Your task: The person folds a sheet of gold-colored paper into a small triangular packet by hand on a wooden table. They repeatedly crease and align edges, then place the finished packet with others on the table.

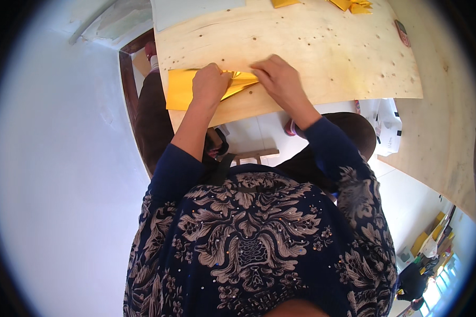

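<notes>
Sheet of shiny gold foil paper (180, 91) runs from beneath one bare hand to the fingertips of the other

Nearest is the person's dark blue top with beige leaf and flower patterns (248, 248), its plain blue cuffs pushed up the forearms. Beyond it, legs in dark trousers (349, 132) spread under the near edge of a pale, knotted plywood tabletop (322, 58). A low wooden frame (256, 155) shows on the floor between them, and a white bag with dark marks (390, 127) sits below the table on the right.

On the tabletop, close to its left corner, lies the foil paper. Its broad, flat part extends to the left of the left hand (210, 84), whose fingers are curled and clamped on the sheet's middle, toward the far side. From there the paper narrows in creased folds to the right, passing between the hands. The narrow end meets the right hand (278, 79); thumb and fingers are bunched together there, but I cannot tell whether they pinch the tip or only touch it.

Farther off, a small red and dark oblong object (402, 33) lies by the table's right edge. At the far side are a smooth pale grey sheet (195, 10), on the left, and folded gold pieces (351, 5), toward the right.
</notes>
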The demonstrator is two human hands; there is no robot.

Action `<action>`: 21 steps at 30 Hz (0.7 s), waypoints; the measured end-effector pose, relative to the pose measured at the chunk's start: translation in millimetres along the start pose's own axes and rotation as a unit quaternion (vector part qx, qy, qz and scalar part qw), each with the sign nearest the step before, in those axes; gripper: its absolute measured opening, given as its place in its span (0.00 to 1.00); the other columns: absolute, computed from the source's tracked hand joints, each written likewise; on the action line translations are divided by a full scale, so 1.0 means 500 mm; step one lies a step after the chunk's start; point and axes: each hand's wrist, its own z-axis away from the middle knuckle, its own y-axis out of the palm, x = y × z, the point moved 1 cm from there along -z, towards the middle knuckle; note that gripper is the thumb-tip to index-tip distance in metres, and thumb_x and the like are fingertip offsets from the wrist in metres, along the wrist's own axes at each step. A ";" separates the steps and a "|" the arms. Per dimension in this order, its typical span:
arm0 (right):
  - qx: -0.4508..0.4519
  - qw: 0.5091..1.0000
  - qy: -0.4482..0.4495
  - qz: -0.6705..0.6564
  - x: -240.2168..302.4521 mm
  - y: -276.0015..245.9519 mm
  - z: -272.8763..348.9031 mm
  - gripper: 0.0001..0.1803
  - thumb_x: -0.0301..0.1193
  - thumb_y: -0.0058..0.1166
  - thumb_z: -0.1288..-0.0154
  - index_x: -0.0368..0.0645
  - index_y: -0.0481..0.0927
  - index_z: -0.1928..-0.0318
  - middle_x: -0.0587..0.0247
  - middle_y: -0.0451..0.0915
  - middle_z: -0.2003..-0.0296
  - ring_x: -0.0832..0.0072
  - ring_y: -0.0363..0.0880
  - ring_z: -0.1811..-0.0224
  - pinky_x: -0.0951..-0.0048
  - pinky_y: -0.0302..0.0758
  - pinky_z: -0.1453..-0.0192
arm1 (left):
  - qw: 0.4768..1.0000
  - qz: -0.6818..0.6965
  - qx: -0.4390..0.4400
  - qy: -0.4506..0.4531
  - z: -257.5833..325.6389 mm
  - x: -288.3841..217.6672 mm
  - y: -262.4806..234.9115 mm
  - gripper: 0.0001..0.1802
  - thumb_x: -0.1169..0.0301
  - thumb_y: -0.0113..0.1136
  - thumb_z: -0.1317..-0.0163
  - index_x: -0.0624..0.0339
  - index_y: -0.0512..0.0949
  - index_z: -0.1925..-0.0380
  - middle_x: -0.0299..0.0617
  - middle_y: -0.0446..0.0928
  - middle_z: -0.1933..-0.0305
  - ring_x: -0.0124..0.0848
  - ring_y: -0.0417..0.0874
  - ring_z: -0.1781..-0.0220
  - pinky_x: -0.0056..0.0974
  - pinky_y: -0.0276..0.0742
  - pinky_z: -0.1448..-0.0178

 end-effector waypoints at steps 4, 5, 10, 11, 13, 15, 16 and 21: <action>0.190 0.978 0.090 -0.007 -0.003 0.075 -0.078 0.07 0.35 0.55 0.39 0.48 0.82 0.65 0.56 0.82 0.68 0.57 0.81 0.62 0.60 0.76 0.59 | 1.000 -0.005 -0.016 0.001 -0.002 -0.007 -0.002 0.18 0.58 0.67 0.46 0.64 0.79 0.73 0.53 0.82 0.73 0.48 0.83 0.67 0.46 0.77 0.60; 0.184 0.980 0.078 0.006 -0.007 0.082 -0.086 0.07 0.34 0.55 0.40 0.48 0.82 0.66 0.57 0.82 0.67 0.57 0.81 0.62 0.60 0.76 0.59 | 1.000 -0.002 -0.018 -0.001 -0.001 -0.009 -0.004 0.18 0.58 0.67 0.46 0.64 0.79 0.73 0.54 0.81 0.73 0.49 0.83 0.67 0.46 0.77 0.60; 0.186 0.973 0.100 0.095 -0.015 0.104 -0.079 0.06 0.35 0.55 0.40 0.49 0.81 0.66 0.58 0.82 0.67 0.58 0.82 0.60 0.60 0.77 0.58 | 0.991 -0.084 -0.041 0.095 0.045 -0.023 -0.006 0.14 0.61 0.64 0.41 0.63 0.80 0.66 0.51 0.82 0.58 0.45 0.81 0.52 0.48 0.73 0.46; 0.183 0.973 0.098 0.100 -0.016 0.106 -0.080 0.06 0.35 0.55 0.40 0.49 0.81 0.65 0.59 0.82 0.66 0.59 0.82 0.60 0.60 0.77 0.57 | 0.980 -0.108 -0.083 0.147 0.067 -0.024 -0.002 0.14 0.62 0.63 0.40 0.62 0.80 0.62 0.50 0.81 0.54 0.44 0.80 0.48 0.49 0.71 0.42; 0.189 0.972 0.104 0.091 -0.018 0.106 -0.081 0.07 0.35 0.55 0.40 0.49 0.81 0.65 0.59 0.82 0.66 0.59 0.82 0.59 0.60 0.77 0.57 | 0.957 -0.118 -0.116 0.239 0.120 -0.018 0.013 0.18 0.62 0.61 0.39 0.62 0.78 0.53 0.49 0.77 0.45 0.42 0.75 0.39 0.52 0.62 0.34; 0.196 0.971 0.107 0.086 -0.019 0.109 -0.082 0.07 0.35 0.55 0.39 0.48 0.81 0.64 0.59 0.82 0.65 0.59 0.82 0.59 0.60 0.77 0.56 | 0.937 -0.141 -0.134 0.290 0.158 -0.003 0.025 0.23 0.62 0.60 0.39 0.62 0.75 0.45 0.49 0.73 0.38 0.41 0.70 0.33 0.54 0.55 0.28; 0.200 0.970 0.109 0.088 -0.021 0.109 -0.084 0.07 0.35 0.55 0.39 0.48 0.82 0.64 0.59 0.82 0.65 0.59 0.82 0.58 0.60 0.77 0.56 | 0.935 -0.162 -0.124 0.290 0.169 0.007 0.030 0.26 0.62 0.60 0.38 0.62 0.73 0.42 0.49 0.72 0.36 0.41 0.68 0.31 0.55 0.52 0.26; 0.175 0.977 0.100 0.076 -0.024 0.114 -0.080 0.07 0.34 0.55 0.41 0.44 0.81 0.66 0.60 0.83 0.69 0.63 0.83 0.64 0.63 0.77 0.59 | 0.935 -0.186 -0.098 0.284 0.210 0.047 0.047 0.31 0.59 0.60 0.39 0.63 0.70 0.39 0.48 0.68 0.32 0.40 0.61 0.26 0.59 0.43 0.23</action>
